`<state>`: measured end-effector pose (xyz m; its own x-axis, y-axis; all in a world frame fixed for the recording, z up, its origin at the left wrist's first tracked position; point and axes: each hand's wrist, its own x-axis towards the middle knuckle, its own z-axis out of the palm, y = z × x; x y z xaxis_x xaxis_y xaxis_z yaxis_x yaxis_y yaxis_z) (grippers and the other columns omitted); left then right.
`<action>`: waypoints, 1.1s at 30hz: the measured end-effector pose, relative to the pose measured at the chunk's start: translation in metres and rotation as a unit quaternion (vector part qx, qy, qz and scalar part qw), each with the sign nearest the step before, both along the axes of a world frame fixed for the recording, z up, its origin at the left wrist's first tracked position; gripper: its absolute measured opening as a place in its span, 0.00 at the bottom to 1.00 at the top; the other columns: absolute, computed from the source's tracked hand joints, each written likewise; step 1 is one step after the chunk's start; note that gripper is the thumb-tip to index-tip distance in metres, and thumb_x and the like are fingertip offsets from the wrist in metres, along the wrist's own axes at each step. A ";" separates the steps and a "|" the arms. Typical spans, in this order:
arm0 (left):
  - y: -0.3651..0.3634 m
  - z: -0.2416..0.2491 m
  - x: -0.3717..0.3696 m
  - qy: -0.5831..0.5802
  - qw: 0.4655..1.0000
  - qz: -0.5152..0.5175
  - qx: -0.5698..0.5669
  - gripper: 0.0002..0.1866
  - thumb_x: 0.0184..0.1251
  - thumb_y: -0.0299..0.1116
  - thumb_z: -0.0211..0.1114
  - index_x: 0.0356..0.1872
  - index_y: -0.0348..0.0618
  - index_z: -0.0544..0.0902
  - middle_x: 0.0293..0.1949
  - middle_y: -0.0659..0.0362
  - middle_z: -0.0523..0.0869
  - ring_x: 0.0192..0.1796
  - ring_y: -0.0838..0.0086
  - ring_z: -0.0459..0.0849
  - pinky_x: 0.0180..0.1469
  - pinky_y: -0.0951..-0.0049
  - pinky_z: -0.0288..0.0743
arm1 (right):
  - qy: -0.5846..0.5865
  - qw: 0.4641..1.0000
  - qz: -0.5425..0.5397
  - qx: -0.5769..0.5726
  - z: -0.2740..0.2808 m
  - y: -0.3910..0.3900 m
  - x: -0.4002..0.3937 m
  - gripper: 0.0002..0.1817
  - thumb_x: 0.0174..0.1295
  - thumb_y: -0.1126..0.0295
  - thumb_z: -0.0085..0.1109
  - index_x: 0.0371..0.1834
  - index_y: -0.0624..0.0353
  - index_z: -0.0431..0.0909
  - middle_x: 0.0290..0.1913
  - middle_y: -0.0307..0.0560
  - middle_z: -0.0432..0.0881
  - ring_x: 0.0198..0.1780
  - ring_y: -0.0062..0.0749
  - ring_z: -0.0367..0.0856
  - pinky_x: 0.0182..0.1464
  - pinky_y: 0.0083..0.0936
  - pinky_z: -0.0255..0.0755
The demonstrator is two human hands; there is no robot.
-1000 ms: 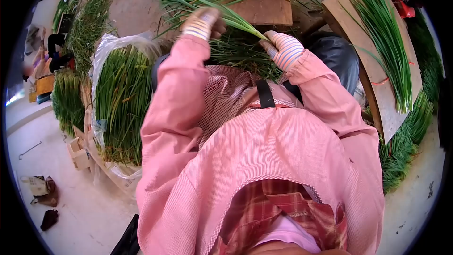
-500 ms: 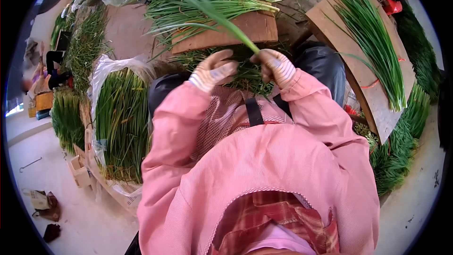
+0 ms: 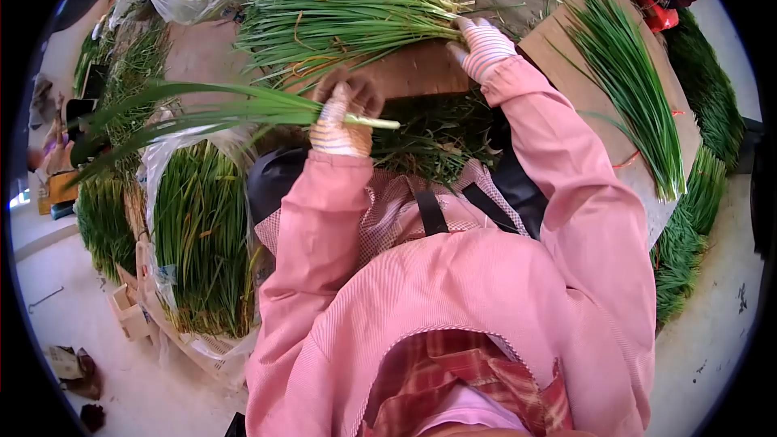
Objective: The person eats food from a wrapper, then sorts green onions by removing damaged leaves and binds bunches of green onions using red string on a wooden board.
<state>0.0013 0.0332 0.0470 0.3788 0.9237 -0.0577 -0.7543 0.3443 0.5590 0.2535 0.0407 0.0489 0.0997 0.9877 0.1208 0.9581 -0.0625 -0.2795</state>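
Near the middle, my left hand (image 3: 344,117), in a striped glove, is closed around a small bunch of garlic chives (image 3: 235,101). The long green leaves stretch left, and the pale stem ends poke out on the right. Ahead of me, a large pile of garlic chives (image 3: 348,16) lies on a wooden board (image 3: 425,69), stem ends toward the right. Also gloved, my right hand (image 3: 484,48) is at those stem ends, its fingertips closed on some of them.
A plastic-lined crate of upright chives (image 3: 202,235) stands on the left. To the right, another board (image 3: 558,53) carries a chive bundle (image 3: 627,85) beside red ties. Loose trimmings (image 3: 437,133) lie below the front board. More bundles (image 3: 688,235) stack at far right.
The small bunch has passed from my right hand to my left and now points left. My right hand has moved forward to the pile's stem ends.
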 end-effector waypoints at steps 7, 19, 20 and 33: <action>-0.026 -0.026 -0.006 0.043 0.991 0.010 -0.124 0.13 0.55 0.28 0.60 0.43 0.55 0.75 0.37 0.60 0.80 0.38 0.67 0.79 0.39 0.66 0.74 | -0.084 0.982 0.097 -0.138 0.018 0.030 0.006 0.17 0.56 0.58 0.52 0.43 0.57 0.71 0.34 0.57 0.76 0.40 0.52 0.74 0.42 0.38 0.69; -0.019 -0.036 -0.019 0.073 0.986 0.093 -0.115 0.14 0.57 0.31 0.60 0.46 0.46 0.73 0.34 0.55 0.81 0.34 0.68 0.80 0.35 0.68 0.76 | 0.017 0.993 0.007 -0.117 0.146 0.040 0.029 0.16 0.57 0.58 0.53 0.41 0.56 0.77 0.30 0.41 0.80 0.32 0.27 0.74 0.39 0.23 0.67; -0.017 -0.037 -0.020 0.068 0.983 0.107 -0.131 0.12 0.58 0.31 0.59 0.44 0.48 0.74 0.31 0.56 0.80 0.31 0.68 0.79 0.31 0.68 0.74 | 0.096 0.995 0.028 -0.028 0.163 0.044 0.038 0.14 0.57 0.60 0.54 0.40 0.57 0.78 0.29 0.38 0.79 0.30 0.23 0.71 0.35 0.19 0.66; -0.014 -0.034 0.000 0.035 0.965 0.144 -0.216 0.06 0.59 0.30 0.57 0.38 0.49 0.73 0.22 0.63 0.71 0.22 0.76 0.67 0.23 0.75 0.61 | 0.019 0.951 0.062 0.304 0.365 0.110 0.057 0.10 0.57 0.64 0.56 0.38 0.57 0.78 0.29 0.35 0.80 0.29 0.17 0.72 0.32 0.16 0.66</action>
